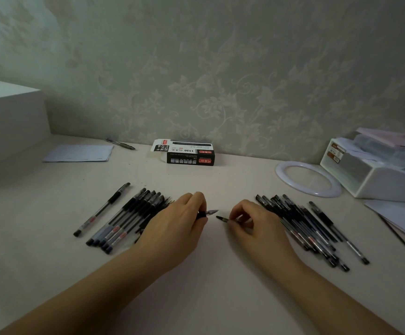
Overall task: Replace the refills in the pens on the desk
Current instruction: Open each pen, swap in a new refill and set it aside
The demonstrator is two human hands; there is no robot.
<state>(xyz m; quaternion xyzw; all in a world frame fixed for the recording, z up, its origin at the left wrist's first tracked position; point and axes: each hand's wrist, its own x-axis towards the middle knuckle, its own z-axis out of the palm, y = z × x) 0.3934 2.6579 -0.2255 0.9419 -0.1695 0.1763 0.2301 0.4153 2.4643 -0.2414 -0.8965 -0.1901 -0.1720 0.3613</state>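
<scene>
My left hand (179,223) grips a pen part with a black grip and a clear cone tip (207,212) that points right. My right hand (254,226) pinches a thin black refill (222,218) whose tip points left, a short gap from the cone tip. Several black gel pens lie in a row (124,218) left of my left hand, with one pen (102,209) lying apart further left. Another heap of black pens (312,230) lies under and to the right of my right hand.
A black and white refill box (189,153) lies open by the wall. A white ring (308,177) and a white organiser (375,170) stand at the right, with papers (399,216) in front. A sheet (80,153), a pen (121,143) and a white box (10,124) are at the left.
</scene>
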